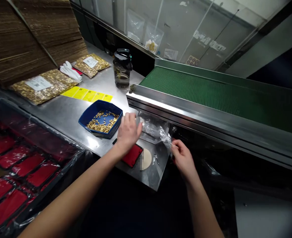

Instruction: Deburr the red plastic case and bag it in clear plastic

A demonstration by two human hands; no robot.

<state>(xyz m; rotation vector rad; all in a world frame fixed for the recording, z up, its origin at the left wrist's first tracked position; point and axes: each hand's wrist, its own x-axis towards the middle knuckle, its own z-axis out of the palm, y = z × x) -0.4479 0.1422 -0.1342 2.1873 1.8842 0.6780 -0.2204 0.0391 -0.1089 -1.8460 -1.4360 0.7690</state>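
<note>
Stainless steel table (pixel 69 112) runs along a green conveyor belt (pixel 210 89), whose steel side rail (pixel 185 115) overhangs the table's near right corner.

A clear plastic bag (pixel 154 128) lies crumpled at that corner, just under the rail, stretched between both hands. The left hand (pixel 128 133) rests knuckles-up over the bag's left end. Its fingers (pixel 134 120) curl down onto the film, but the tips are hidden, so I cannot tell whether they grip it or only press it. The right hand (pixel 183 159) hangs off the table's right edge, with thumb and forefinger pinched together on the bag's near right corner.

The likeliest trouble looks like a slip. The film is thin and slack, and the right-hand pinch takes only a small corner, so a pull could slide it free or tear it. That corner sits beyond the table's edge, so anything inside the bag could drop to the floor.

A blue tray (pixel 84 116) of small gold parts (pixel 101 121) sits just left of the left hand, near enough that a sideways sweep of the wrist could nudge it and scatter them. A red pad (pixel 133 155) lies under the left wrist at the near edge, and the forearm could drag it off.
</note>
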